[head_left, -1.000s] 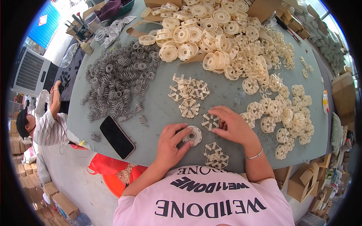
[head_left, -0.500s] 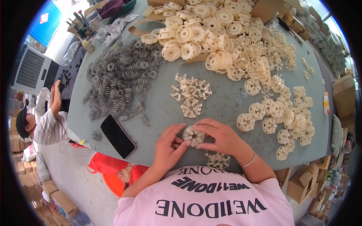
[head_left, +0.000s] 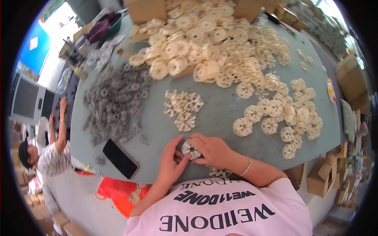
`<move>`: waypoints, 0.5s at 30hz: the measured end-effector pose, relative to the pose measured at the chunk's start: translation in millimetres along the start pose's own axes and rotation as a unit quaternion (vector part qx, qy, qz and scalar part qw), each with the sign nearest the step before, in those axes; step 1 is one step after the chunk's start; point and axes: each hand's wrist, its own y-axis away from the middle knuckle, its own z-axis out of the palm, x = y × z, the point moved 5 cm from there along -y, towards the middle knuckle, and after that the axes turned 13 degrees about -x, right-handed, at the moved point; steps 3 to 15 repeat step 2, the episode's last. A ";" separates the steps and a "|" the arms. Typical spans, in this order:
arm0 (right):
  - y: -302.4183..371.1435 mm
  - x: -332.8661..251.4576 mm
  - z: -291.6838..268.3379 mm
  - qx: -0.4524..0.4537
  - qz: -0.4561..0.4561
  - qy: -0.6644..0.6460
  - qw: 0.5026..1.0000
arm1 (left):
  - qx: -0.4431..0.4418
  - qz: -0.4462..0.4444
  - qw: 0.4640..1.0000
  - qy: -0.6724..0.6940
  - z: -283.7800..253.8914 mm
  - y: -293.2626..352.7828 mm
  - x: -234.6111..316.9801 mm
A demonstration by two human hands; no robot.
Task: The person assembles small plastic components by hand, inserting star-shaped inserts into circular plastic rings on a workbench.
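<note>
Between my two hands, close to the table's near edge, is a round cream plastic wheel (head_left: 190,150) with slots around its middle. My left hand (head_left: 172,159) grips its left side with the thumb on the lower rim. The fingers of my right hand (head_left: 210,150) are closed around its right side and cover part of it. Just beyond lies a small heap of slotted cream plastic pieces (head_left: 183,104). Partly hidden under my right wrist, more slotted pieces (head_left: 219,172) lie by the table edge.
Metal coil springs (head_left: 114,102) are heaped at the left, with a dark phone (head_left: 121,158) nearer. Cream plastic rings (head_left: 177,49) pile up at the back. Assembled wheels (head_left: 289,114) cluster at the right. A red bag (head_left: 118,192) hangs below the edge. Another person (head_left: 51,153) works at far left.
The view has shifted, so the table's things appear displaced. My right hand's fingers have come further over the wheel, while both hands keep hold of it.
</note>
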 end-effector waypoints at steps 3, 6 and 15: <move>1.5 6.2 -9.1 -0.027 -0.004 -0.079 0.997 | -0.015 -0.007 0.998 0.053 1.0 3.5 -2.6; 1.5 6.2 -9.1 -0.027 -0.004 -0.079 0.997 | -0.015 -0.007 0.998 0.053 1.0 3.5 -2.6; 1.5 6.2 -9.1 -0.027 -0.004 -0.079 0.997 | -0.015 -0.007 0.998 0.053 1.0 3.5 -2.6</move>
